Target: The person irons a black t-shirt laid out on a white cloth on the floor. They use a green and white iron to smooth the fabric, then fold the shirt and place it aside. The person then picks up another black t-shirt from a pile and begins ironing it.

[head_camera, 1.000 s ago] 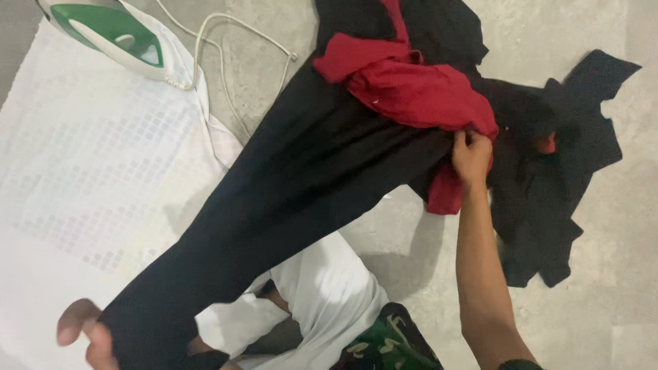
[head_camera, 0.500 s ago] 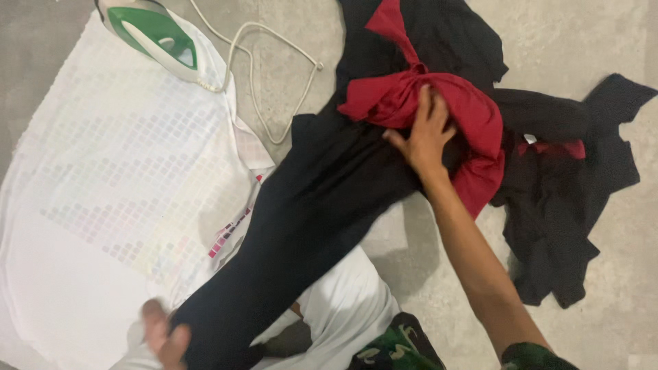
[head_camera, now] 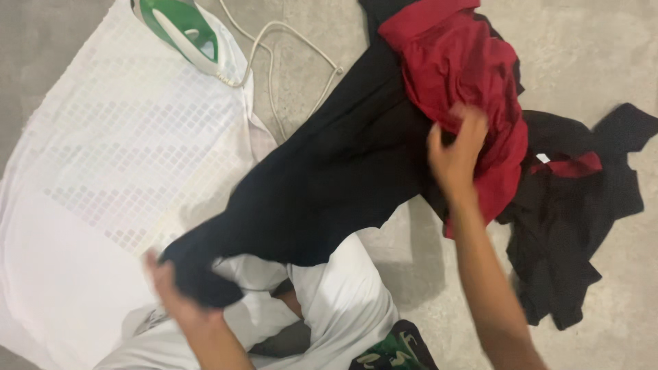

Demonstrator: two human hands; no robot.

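A long black garment (head_camera: 329, 178) lies stretched across the floor from the clothes pile down to my lap. My left hand (head_camera: 175, 291) grips its lower end, bunched in the fingers. My right hand (head_camera: 456, 151) is up at the pile, fingers spread and blurred, touching the red garment (head_camera: 459, 75) that lies over the black one's top end. Whether it grips cloth I cannot tell.
A white patterned cloth (head_camera: 103, 157) is spread on the grey floor at left, with a green and white iron (head_camera: 181, 31) on its far edge and a white cord (head_camera: 281, 48) looping beside it. More black clothes (head_camera: 576, 226) lie at right.
My left hand has pulled the black garment's lower end up and to the right. My right hand slid down along the red garment.
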